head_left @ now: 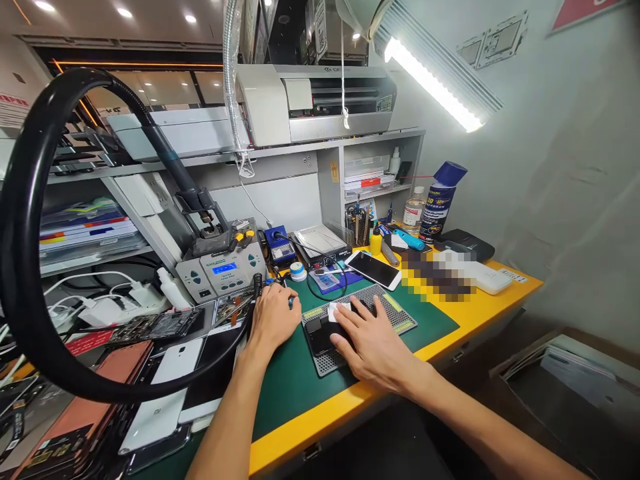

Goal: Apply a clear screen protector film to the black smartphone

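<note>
Presently, found the right hand point(369, 337) palm down, fingers spread, over a black, flat, phone-like slab point(323, 339), bearing on a small white tissue or cloth point(339, 312). Located the slab on a grey, perforated rectangular pad point(327, 365), itself on a dark-green work mat point(290, 393). Found the left hand point(276, 312) curled at the left side of that mat, close to a slim black tubular handle point(257, 285); could not tell, with fingertips partly hidden, whether gripping anything. Judged the contact best made with flat fingertips and light, even pressure, keeping the tissue between skin and surface and the pad from sliding. Considered a steadying left hand on the pad's edge an improvement, and hard pressing at one spot a likely cause of tilting. Turned next to containers: noted a clear, white-capped bottle point(414, 210), apparently with pale liquid inside; beside it, a dark-blue aerosol can point(437, 213), contents not visible. Listed also an opaque yellow plastic bottle point(375, 243) and a round blue-and-white tub point(298, 271), fill not determinable in either. Recorded a grey, open-fronted shelf compartment point(341, 175) holding a clear plastic box point(363, 165) above flat white and red items point(371, 182).
</note>
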The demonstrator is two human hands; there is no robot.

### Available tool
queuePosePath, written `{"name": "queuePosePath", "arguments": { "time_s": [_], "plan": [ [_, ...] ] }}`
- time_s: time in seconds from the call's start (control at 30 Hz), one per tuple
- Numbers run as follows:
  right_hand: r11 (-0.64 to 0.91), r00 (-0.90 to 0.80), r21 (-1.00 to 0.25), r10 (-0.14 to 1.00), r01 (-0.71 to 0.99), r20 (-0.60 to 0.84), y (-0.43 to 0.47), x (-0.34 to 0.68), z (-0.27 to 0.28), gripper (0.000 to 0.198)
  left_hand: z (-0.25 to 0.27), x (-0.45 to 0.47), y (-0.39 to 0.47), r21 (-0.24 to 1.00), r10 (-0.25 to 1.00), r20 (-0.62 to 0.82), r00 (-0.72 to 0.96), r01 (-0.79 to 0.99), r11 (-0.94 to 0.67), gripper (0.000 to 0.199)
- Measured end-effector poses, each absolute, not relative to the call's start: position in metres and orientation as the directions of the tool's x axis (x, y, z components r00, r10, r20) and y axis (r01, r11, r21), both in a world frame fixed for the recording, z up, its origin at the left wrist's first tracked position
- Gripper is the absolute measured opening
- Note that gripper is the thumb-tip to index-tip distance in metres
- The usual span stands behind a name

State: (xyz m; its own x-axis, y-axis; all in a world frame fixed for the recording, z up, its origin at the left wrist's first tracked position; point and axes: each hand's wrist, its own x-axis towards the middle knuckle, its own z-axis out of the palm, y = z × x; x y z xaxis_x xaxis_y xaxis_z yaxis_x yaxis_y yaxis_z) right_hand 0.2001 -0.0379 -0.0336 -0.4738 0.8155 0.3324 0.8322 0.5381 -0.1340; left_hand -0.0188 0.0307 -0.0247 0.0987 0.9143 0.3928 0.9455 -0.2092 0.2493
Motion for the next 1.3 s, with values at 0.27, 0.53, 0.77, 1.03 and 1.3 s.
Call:
{"name": "queuePosePath", "arguments": {
  "time_s": [0.27,0.53,0.77,1.03,1.3],
  "plan": [
    [0.635,-0.548,-0.214,0.759,0.743,0.351,-0.056,0.158,-0.029,0.053,-0.024,-0.02,0.03,0.236,0.909,0.403,0.103,0.949,-0.212,0.025],
    [0.638,-0.528,-0.22,0.749,0.738,0.401,-0.072,0.164,-0.046,0.047,-0.026,-0.021,0.031,0.232,0.903,0.416,0.111,0.947,-0.223,0.024],
    [0.601,-0.464,-0.269,0.774,0.753,0.432,-0.069,0.18,-0.042,0.031,-0.026,-0.02,0.03,0.22,0.903,0.414,0.115,0.95,-0.221,0.024],
    [0.635,-0.543,-0.075,0.709,0.769,0.449,-0.045,0.22,-0.051,0.036,-0.024,-0.02,0.029,0.237,0.912,0.397,0.107,0.947,-0.214,0.024],
    [0.55,-0.364,-0.5,0.829,0.668,0.425,-0.039,0.249,-0.021,0.024,-0.025,-0.02,0.03,0.25,0.919,0.381,0.1,0.946,-0.207,0.025]
  ]
}}
